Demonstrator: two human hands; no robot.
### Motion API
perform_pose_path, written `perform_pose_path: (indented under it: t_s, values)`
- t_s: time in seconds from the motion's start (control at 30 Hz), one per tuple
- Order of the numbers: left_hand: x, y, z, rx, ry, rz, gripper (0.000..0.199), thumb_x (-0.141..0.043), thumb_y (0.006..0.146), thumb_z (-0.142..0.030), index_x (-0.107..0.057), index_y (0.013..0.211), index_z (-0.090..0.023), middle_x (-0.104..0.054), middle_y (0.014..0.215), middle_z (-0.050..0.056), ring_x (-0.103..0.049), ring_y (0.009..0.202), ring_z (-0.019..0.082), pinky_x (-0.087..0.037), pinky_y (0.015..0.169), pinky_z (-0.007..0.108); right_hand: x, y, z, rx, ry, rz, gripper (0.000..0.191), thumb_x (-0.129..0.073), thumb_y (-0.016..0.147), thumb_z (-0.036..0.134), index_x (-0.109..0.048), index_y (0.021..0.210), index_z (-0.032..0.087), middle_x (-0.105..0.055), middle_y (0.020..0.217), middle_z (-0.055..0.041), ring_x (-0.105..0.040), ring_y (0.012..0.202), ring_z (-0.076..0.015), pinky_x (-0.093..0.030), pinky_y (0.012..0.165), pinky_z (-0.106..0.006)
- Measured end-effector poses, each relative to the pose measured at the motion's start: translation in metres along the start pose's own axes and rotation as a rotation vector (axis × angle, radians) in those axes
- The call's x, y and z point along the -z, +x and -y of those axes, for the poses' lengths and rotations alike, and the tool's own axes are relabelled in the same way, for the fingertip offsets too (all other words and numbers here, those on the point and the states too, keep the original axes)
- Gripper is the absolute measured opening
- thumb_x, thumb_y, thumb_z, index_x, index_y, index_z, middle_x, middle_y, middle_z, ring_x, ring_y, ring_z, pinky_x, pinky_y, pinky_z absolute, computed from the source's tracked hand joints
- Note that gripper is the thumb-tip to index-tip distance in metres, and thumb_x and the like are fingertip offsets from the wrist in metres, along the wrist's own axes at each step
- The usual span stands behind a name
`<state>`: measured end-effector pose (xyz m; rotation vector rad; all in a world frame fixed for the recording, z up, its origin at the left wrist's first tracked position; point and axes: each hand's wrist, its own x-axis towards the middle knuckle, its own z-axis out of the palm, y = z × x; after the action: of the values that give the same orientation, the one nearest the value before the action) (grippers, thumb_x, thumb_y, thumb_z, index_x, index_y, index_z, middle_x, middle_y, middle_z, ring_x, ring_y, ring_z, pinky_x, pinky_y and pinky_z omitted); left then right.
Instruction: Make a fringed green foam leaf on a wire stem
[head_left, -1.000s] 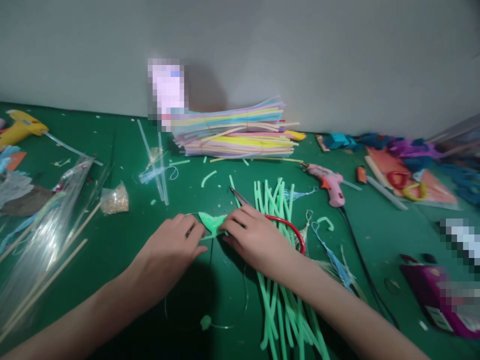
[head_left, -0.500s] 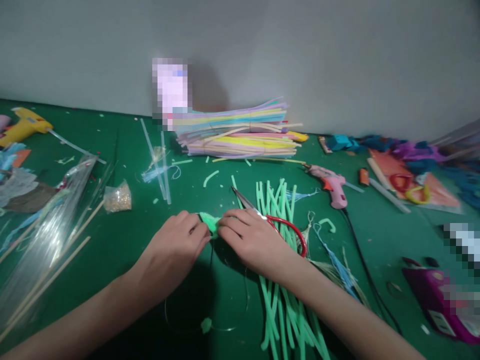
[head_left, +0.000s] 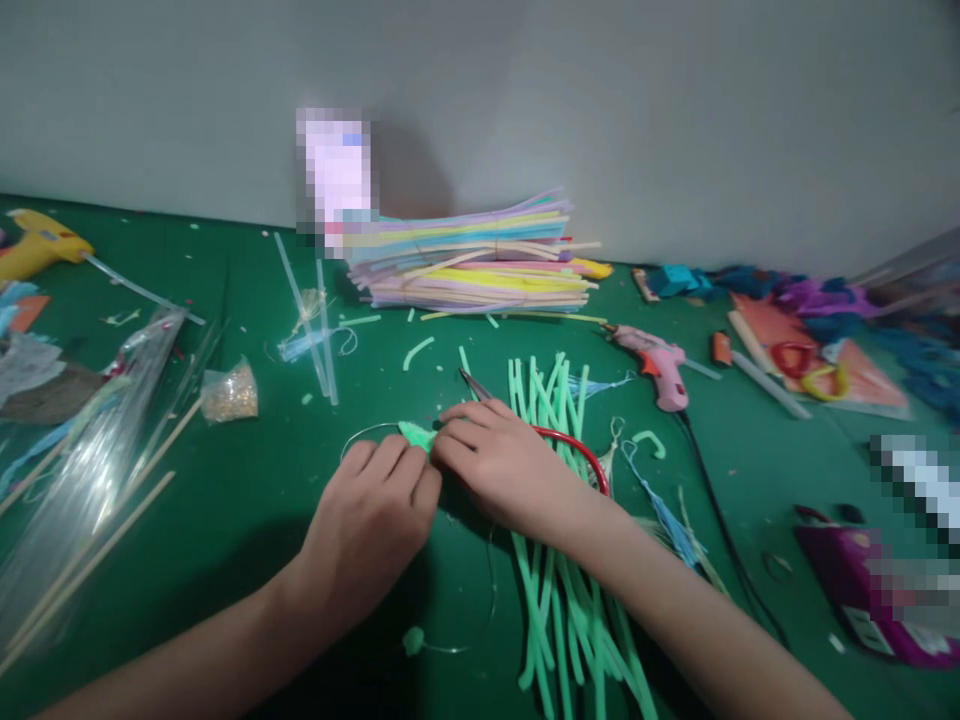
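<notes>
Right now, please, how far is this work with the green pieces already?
Seemingly done: a small green piece with a thin wire lies nearest the wearer. In hand: left hand and right hand meet at a fuzzy green piece, partly hidden. Perhaps left: finishing that piece; many green stems lie loose, but how many are needed, I cannot tell.

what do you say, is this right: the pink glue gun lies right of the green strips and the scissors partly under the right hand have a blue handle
Not quite: the scissors partly under the right hand have a red handle, not blue, as the head view shows. The pink glue gun does lie right of the green strips.
</notes>
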<state>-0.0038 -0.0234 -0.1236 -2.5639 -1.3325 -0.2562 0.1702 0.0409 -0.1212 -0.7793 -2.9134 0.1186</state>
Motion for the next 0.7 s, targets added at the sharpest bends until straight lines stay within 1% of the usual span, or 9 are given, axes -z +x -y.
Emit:
perform_pose_path:
  t_s: [0.13, 0.2, 0.27, 0.33, 0.4, 0.47, 0.53, 0.6, 0.7]
  values:
    - [-0.007, -0.004, 0.011, 0.058, -0.095, 0.082, 0.021, -0.051, 0.089, -0.008, -0.065, 0.077, -0.017, -0.061, 0.076, 0.007, -0.053, 0.074, 0.026, -0.037, 0.063, 0.037, 0.001, 0.001, -0.007, -0.016, 0.12, 0.002, 0.013, -0.056, 0.089, 0.01, -0.064, 0.097, 0.015, -0.069, 0.105, -0.0114, -0.056, 0.113, -0.0262, -0.043, 0.094, -0.041]
    - [-0.01, -0.005, 0.017, 0.095, -0.166, 0.105, 0.022, -0.05, 0.094, -0.015, -0.067, 0.081, -0.018, -0.061, 0.078, 0.007, -0.054, 0.077, 0.026, -0.036, 0.065, 0.038, 0.001, 0.001, -0.007, -0.021, 0.156, -0.017, 0.014, -0.055, 0.091, 0.011, -0.064, 0.1, 0.015, -0.069, 0.106, -0.0114, -0.055, 0.116, -0.0266, -0.042, 0.097, -0.043]
    - [-0.013, -0.006, 0.023, 0.125, -0.245, 0.124, 0.024, -0.048, 0.098, -0.021, -0.068, 0.084, -0.018, -0.062, 0.08, 0.007, -0.054, 0.079, 0.025, -0.037, 0.067, 0.038, 0.0, 0.0, -0.008, -0.042, 0.244, -0.055, 0.016, -0.053, 0.093, 0.012, -0.063, 0.105, 0.017, -0.069, 0.108, -0.01, -0.054, 0.118, -0.0246, -0.041, 0.099, -0.043]
    - [-0.014, -0.008, 0.028, 0.142, -0.31, 0.155, 0.024, -0.048, 0.099, -0.023, -0.068, 0.087, -0.018, -0.063, 0.084, 0.007, -0.055, 0.083, 0.025, -0.038, 0.07, 0.038, 0.0, -0.002, -0.01, -0.096, 0.377, -0.092, 0.02, -0.055, 0.094, 0.015, -0.061, 0.112, 0.019, -0.069, 0.109, -0.0084, -0.056, 0.114, -0.0215, -0.043, 0.098, -0.04]
    - [-0.014, -0.01, 0.033, 0.158, -0.348, 0.177, 0.021, -0.05, 0.098, -0.024, -0.068, 0.089, -0.019, -0.064, 0.086, 0.006, -0.056, 0.085, 0.025, -0.038, 0.073, 0.039, -0.001, -0.003, -0.014, -0.146, 0.493, -0.097, 0.024, -0.059, 0.093, 0.018, -0.06, 0.117, 0.02, -0.069, 0.108, -0.0075, -0.057, 0.109, -0.0203, -0.047, 0.093, -0.036]
    - [-0.014, -0.012, 0.035, 0.172, -0.373, 0.193, 0.017, -0.053, 0.097, -0.026, -0.067, 0.091, -0.019, -0.064, 0.087, 0.005, -0.056, 0.085, 0.025, -0.038, 0.075, 0.04, -0.002, -0.004, -0.018, -0.154, 0.549, -0.083, 0.021, -0.063, 0.091, 0.021, -0.063, 0.113, 0.02, -0.069, 0.103, -0.0064, -0.057, 0.106, -0.0203, -0.048, 0.09, -0.034]
    - [-0.014, -0.012, 0.037, 0.184, -0.401, 0.208, 0.016, -0.054, 0.096, -0.026, -0.066, 0.09, -0.019, -0.064, 0.086, 0.005, -0.055, 0.085, 0.025, -0.038, 0.075, 0.04, -0.004, -0.004, -0.02, -0.129, 0.565, -0.082, 0.015, -0.065, 0.091, 0.024, -0.066, 0.105, 0.02, -0.069, 0.099, -0.0054, -0.057, 0.103, -0.0199, -0.047, 0.09, -0.034]
    - [-0.014, -0.012, 0.038, 0.181, -0.429, 0.217, 0.017, -0.053, 0.097, -0.026, -0.066, 0.089, -0.019, -0.064, 0.086, 0.004, -0.055, 0.084, 0.024, -0.038, 0.076, 0.039, -0.007, -0.003, -0.021, -0.101, 0.562, -0.102, 0.014, -0.065, 0.09, 0.025, -0.069, 0.103, 0.019, -0.069, 0.096, -0.005, -0.057, 0.099, -0.0193, -0.047, 0.091, -0.035]
    - [-0.014, -0.011, 0.038, 0.167, -0.443, 0.198, 0.018, -0.052, 0.097, -0.025, -0.066, 0.088, -0.018, -0.065, 0.086, 0.005, -0.055, 0.085, 0.024, -0.039, 0.076, 0.039, -0.011, 0.0, -0.019, -0.064, 0.542, -0.155, 0.014, -0.063, 0.092, 0.025, -0.071, 0.101, 0.018, -0.069, 0.094, -0.0055, -0.057, 0.096, -0.0184, -0.046, 0.091, -0.035]
